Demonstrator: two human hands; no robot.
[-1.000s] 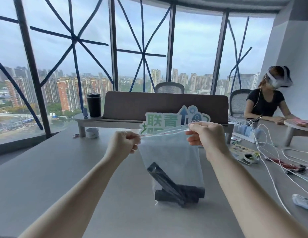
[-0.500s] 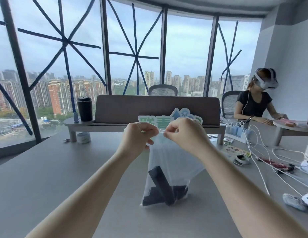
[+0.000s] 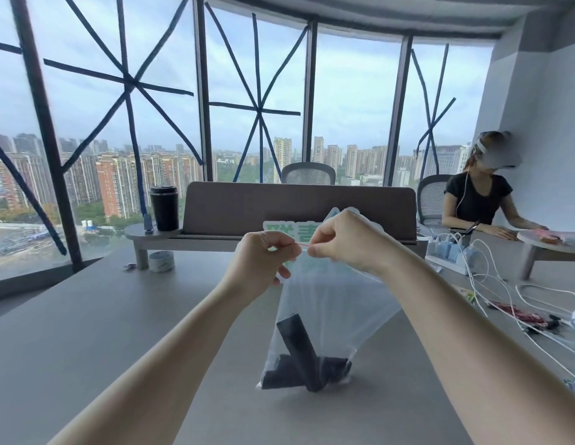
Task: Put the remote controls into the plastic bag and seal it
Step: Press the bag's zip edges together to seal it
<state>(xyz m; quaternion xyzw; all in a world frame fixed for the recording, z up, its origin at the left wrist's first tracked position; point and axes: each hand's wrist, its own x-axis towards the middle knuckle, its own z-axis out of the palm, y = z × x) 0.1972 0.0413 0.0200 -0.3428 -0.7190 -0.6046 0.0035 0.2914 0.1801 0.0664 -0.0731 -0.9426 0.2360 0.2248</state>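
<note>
A clear plastic bag (image 3: 331,303) hangs upright over the grey table (image 3: 87,348), its bottom resting on the surface. Inside lie black remote controls (image 3: 303,358), one leaning diagonally across another that lies flat. My left hand (image 3: 260,264) and my right hand (image 3: 347,242) pinch the bag's top edge close together, thumb against fingers, with the red seal strip showing between them. The bag's mouth is gathered narrow between the two hands.
A black tumbler (image 3: 164,207) stands on a low shelf (image 3: 157,234) with a brown divider board (image 3: 299,203) behind the bag. A tape roll (image 3: 161,261) lies under the shelf. White cables (image 3: 491,284) and chargers (image 3: 449,255) spread at the right, where a seated person (image 3: 478,200) wears a headset.
My hands have come together from wide apart along the bag's top edge, narrowing the mouth. The bag hangs more bunched and the remotes have shifted inside it.
</note>
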